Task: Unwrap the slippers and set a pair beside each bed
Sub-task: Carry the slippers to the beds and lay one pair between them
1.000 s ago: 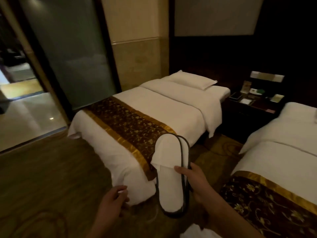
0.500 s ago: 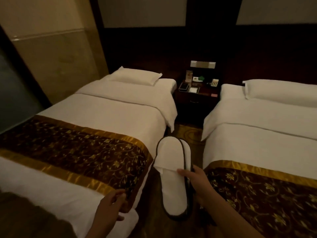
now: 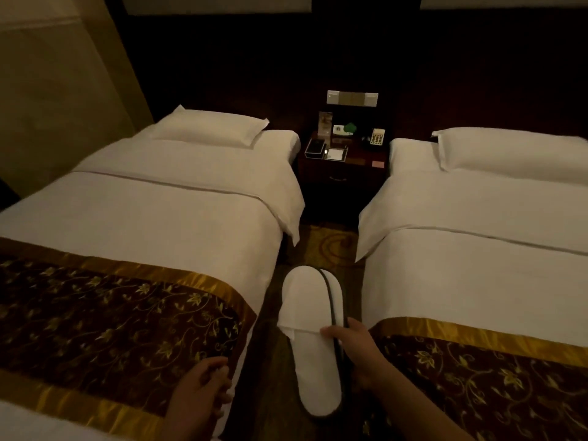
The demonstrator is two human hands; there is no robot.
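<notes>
The right hand [image 3: 356, 348] is gripping a pair of white slippers [image 3: 313, 342] stacked sole to sole, thumb across the top one, holding them toes away over the aisle between the two beds. The left hand [image 3: 200, 396] is hanging above the corner of the left bed [image 3: 165, 218], fingers curled; whether they are pinching anything cannot be told.

The strip of patterned carpet [image 3: 327, 246] between the beds is running narrow, walled by the left bed's hanging white sheet on one side and the right bed [image 3: 471, 259] on the other. Its far end is being closed off by a dark nightstand [image 3: 342, 176] standing between the bed heads, carrying a telephone [image 3: 377, 140], small cards and a tray. Brown and gold runners [image 3: 121, 313] are lying across the foot of each bed, their edges reaching the aisle just beside the slippers. A pillow [image 3: 213, 128] is lying at the head of the left bed.
</notes>
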